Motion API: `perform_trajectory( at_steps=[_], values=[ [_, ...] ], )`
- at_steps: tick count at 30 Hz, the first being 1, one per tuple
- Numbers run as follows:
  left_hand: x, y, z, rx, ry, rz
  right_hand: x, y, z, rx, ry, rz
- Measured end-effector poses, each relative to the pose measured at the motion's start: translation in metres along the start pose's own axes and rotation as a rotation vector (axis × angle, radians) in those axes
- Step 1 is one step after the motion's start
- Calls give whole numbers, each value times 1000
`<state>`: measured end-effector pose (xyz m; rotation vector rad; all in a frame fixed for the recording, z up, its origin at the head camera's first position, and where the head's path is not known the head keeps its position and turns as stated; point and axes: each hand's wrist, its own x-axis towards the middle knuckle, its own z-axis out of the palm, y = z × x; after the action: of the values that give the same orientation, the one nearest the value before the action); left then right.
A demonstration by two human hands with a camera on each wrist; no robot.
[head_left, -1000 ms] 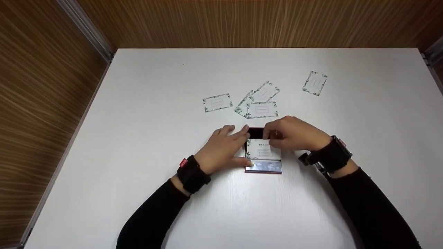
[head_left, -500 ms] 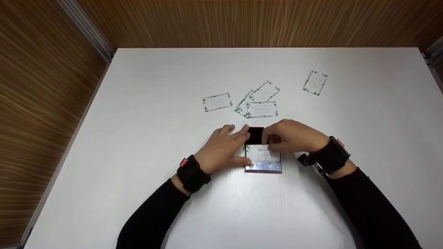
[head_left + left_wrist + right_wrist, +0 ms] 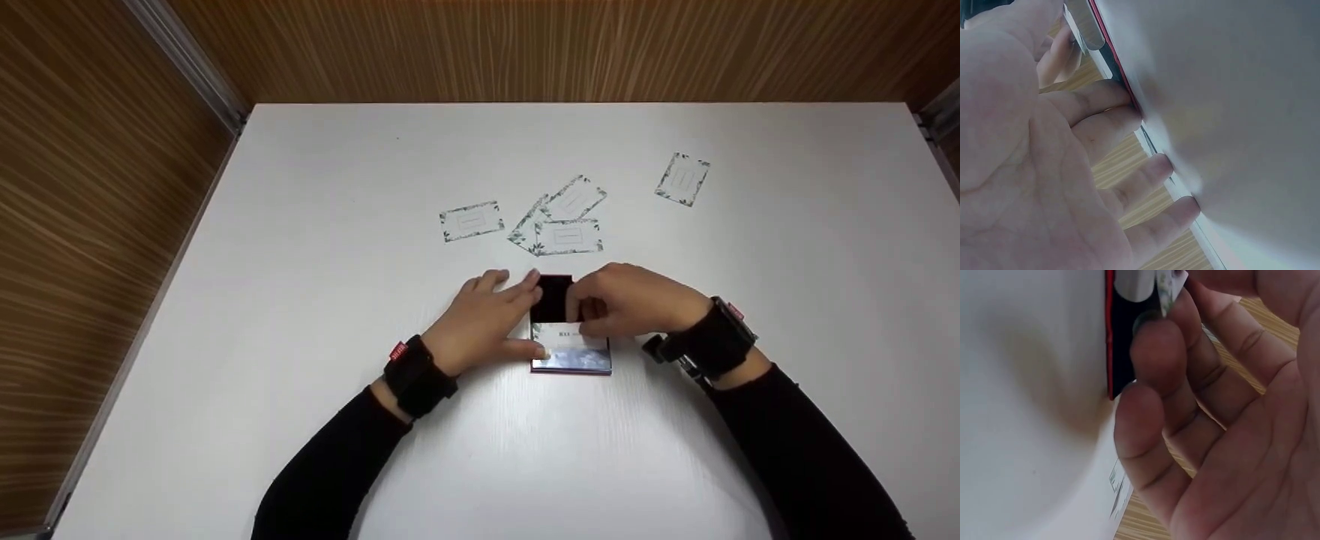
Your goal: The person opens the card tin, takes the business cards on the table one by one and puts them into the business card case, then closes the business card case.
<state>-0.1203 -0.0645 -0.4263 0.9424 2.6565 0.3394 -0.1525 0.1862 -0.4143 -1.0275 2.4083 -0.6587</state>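
Observation:
A small flat card holder (image 3: pixel 553 294), black inside with a thin red edge, lies on the table between the hands in the head view. A shiny clear pocket (image 3: pixel 576 363) covers its near end. My left hand (image 3: pixel 481 322) steadies the holder's left side, fingers extended, thumb on the pocket. My right hand (image 3: pixel 634 301) pinches a white card (image 3: pixel 549 331) with printed text and green leaves. The card's near part lies at the pocket, and its right side is hidden by the fingers. In the right wrist view, the card (image 3: pixel 1166 295) shows above the black holder (image 3: pixel 1123 343).
Beyond the holder, several leaf-bordered cards lie flat: a single card (image 3: pixel 472 221) on the left, an overlapping group with a front card (image 3: pixel 568 237), and a lone card (image 3: pixel 682 180) at the right. Wood-grain panels (image 3: pixel 525 52) stand behind the white table (image 3: pixel 337 172).
My right hand has drawn the card nearer to the body, further into the clear pocket. More of the holder's black far part shows. The left hand has kept its place.

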Motion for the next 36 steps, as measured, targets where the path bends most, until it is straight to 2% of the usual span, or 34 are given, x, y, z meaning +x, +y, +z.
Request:
perform_trajectory(
  at_steps=[7, 19, 36],
  values=[
    [0, -1, 1, 6, 9, 5, 1, -2, 1, 0, -30, -4],
    [-1, -1, 1, 22, 20, 19, 1, -3, 2, -20, -32, -11],
    [-1, 0, 0, 22, 8, 10, 1, -5, 2, -22, -27, 41]
  ],
)
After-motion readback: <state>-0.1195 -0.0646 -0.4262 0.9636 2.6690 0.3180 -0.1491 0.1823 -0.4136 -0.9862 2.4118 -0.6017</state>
